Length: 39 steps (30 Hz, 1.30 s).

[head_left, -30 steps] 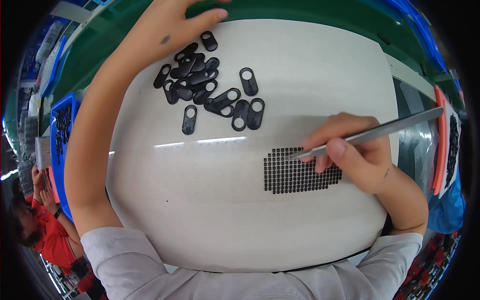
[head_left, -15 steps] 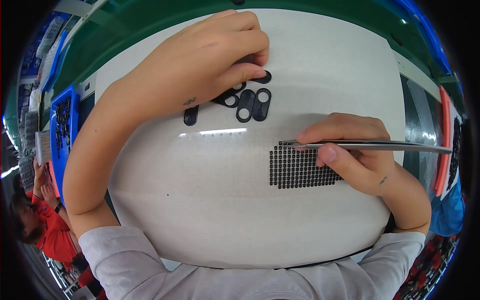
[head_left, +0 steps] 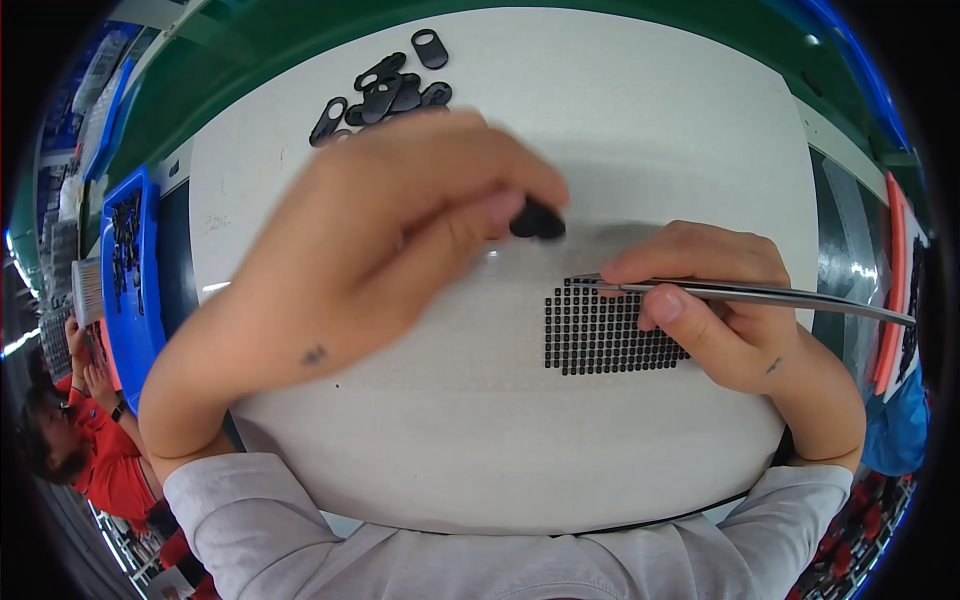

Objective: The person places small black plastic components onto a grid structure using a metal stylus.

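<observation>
My left hand (head_left: pixel 400 220), smeared by motion, pinches a small black oval piece (head_left: pixel 540 219) between thumb and forefinger above the white table. Metal tweezers (head_left: pixel 770 296) lie in my right hand (head_left: pixel 720 310), gripped between thumb and fingers. Their tips point left, at the top edge of a block of tiny black square pads (head_left: pixel 595 335) set in close rows on a clear sheet. Part of that block is hidden by my right fingers. Beyond my left hand is a loose heap of black oval pieces (head_left: pixel 382 98), several showing a round hole at one end.
The white tabletop (head_left: pixel 520 450) carries a small dark speck left of the pads. On the left stands a blue tray (head_left: pixel 135 330) of black parts, near a box of thin sticks (head_left: pixel 87 288). A red-edged tray (head_left: pixel 892 290) is at right. A person in red (head_left: pixel 115 460) sits far left.
My left hand has come from the heap toward me, carrying one black oval piece close to the tweezers. My right hand and the tweezers have barely shifted.
</observation>
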Available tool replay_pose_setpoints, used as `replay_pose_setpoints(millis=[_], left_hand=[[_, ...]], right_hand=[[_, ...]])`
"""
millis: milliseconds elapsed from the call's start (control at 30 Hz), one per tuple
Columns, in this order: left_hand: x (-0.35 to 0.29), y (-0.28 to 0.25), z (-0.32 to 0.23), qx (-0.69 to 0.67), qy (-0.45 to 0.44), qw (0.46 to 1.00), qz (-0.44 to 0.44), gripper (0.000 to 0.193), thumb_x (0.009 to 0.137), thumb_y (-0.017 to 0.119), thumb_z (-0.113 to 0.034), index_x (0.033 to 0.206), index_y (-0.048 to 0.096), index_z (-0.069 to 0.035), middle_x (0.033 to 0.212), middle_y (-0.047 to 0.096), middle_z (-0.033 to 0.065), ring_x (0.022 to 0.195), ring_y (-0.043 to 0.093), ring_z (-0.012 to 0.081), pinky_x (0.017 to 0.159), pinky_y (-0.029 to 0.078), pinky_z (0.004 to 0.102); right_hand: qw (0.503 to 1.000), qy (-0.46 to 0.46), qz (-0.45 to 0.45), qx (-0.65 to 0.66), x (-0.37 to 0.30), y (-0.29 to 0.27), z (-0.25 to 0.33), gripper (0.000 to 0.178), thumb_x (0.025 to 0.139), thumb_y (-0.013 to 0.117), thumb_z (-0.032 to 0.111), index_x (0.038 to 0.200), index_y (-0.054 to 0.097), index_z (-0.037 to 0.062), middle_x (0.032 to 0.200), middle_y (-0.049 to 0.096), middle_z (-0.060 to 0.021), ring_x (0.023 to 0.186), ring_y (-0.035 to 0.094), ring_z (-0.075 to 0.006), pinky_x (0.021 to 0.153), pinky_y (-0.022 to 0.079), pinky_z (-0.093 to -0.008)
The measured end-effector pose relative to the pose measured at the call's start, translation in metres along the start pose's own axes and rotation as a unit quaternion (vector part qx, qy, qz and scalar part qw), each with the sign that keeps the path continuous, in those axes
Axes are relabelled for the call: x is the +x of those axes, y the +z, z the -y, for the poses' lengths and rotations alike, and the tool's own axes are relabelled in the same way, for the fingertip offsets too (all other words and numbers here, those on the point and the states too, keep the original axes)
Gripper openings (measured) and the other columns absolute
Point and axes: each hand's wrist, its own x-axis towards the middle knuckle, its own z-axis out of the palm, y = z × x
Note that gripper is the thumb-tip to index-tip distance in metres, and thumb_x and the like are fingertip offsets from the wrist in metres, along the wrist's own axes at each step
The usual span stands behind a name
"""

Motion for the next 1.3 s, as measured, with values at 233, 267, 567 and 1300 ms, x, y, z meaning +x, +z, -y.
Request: replay_pose_setpoints(millis=[233, 267, 567, 1300], left_hand=[[-0.011, 0.011, -0.014, -0.182, -0.19, 0.96, 0.099, 0.011, 0.081, 0.054, -0.002, 0.089, 0.06, 0.001, 0.076, 0.059, 0.0055, 0.061, 0.055, 0.0075, 0.05, 0.042, 0.0179], [-0.01, 0.01, -0.016, -0.231, -0.286, 0.921, 0.127, 0.008, 0.08, 0.057, -0.003, 0.087, 0.06, 0.001, 0.077, 0.06, 0.0056, 0.061, 0.057, 0.0076, 0.049, 0.043, 0.0177], [-0.016, 0.017, -0.001, -0.218, -0.202, 0.943, 0.15, 0.005, 0.08, 0.056, -0.002, 0.084, 0.058, 0.001, 0.07, 0.059, 0.0045, 0.059, 0.058, 0.0075, 0.049, 0.044, 0.0177], [-0.006, 0.023, -0.02, -0.186, -0.233, 0.944, 0.143, 0.007, 0.07, 0.057, 0.006, 0.073, 0.061, 0.001, 0.06, 0.057, 0.0038, 0.05, 0.055, 0.007, 0.042, 0.036, 0.0162]], right_hand=[[0.999, -0.005, 0.017, -0.039, 0.001, 0.0, 0.002, 0.017, 0.081, 0.052, 0.009, 0.089, 0.06, -0.0038, 0.076, 0.063, -0.0126, 0.056, 0.056, -0.0155, 0.051, 0.044, -0.0243], [0.999, -0.019, 0.016, -0.044, 0.001, 0.001, 0.0, 0.018, 0.081, 0.053, 0.01, 0.088, 0.06, -0.0043, 0.077, 0.063, -0.0127, 0.055, 0.056, -0.0153, 0.051, 0.044, -0.0239], [0.99, 0.029, -0.015, 0.139, -0.004, 0.006, 0.001, 0.026, 0.088, 0.047, 0.019, 0.085, 0.059, -0.004, 0.073, 0.062, -0.0141, 0.055, 0.059, -0.018, 0.051, 0.048, -0.0246], [0.976, -0.204, 0.076, -0.002, -0.001, 0.013, -0.011, 0.024, 0.087, 0.049, 0.025, 0.078, 0.057, 0.0038, 0.069, 0.061, -0.0055, 0.057, 0.059, -0.0113, 0.043, 0.042, -0.0193]])
